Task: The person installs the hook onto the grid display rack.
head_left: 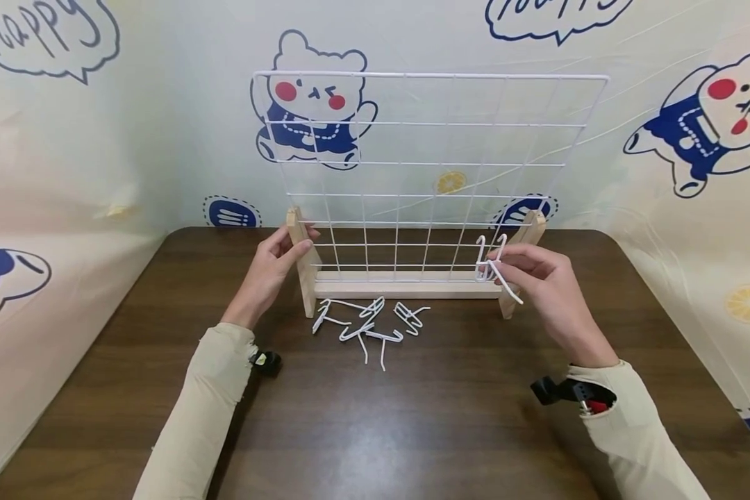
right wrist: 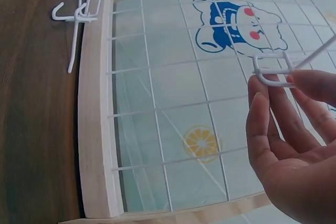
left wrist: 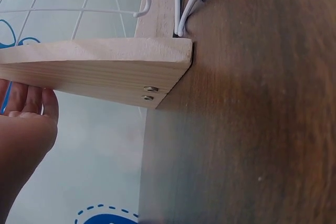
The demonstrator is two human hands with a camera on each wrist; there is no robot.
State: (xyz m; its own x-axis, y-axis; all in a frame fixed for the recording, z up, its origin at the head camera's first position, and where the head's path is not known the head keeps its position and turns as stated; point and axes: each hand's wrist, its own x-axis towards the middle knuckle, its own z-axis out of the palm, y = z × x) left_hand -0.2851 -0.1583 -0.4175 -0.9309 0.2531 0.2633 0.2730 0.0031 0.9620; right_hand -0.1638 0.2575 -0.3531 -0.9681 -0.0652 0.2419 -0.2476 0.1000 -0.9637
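Right hand (right wrist: 294, 129): pinches white hook (right wrist: 273, 71) | wire grid (right wrist: 156, 109): behind | other hooks (right wrist: 79, 15): near wooden bar (right wrist: 94, 129)

Wire hooks (head_left: 384, 337): white | Grid panel (head_left: 431, 164): white, rectangular mesh | Stand (head_left: 406, 289): pale wood, fine-grained | Screw heads (left wrist: 151, 88): silver | Table (head_left: 375, 417): dark brown, wood-grained | Backdrop (head_left: 162, 139): pale ground | Bear prints (head_left: 314, 132): blue outlines and garments, red cheeks | Citrus prints (head_left: 451, 182): yellow | Speech bubbles (head_left: 44, 42): dark-blue outlines | Sleeves (head_left: 209, 392): cream | Wrist devices (head_left: 267, 363): black

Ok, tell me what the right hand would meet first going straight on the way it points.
Probably the white wire grid, met by the hook the right hand pinches; whether they touch is unclear.
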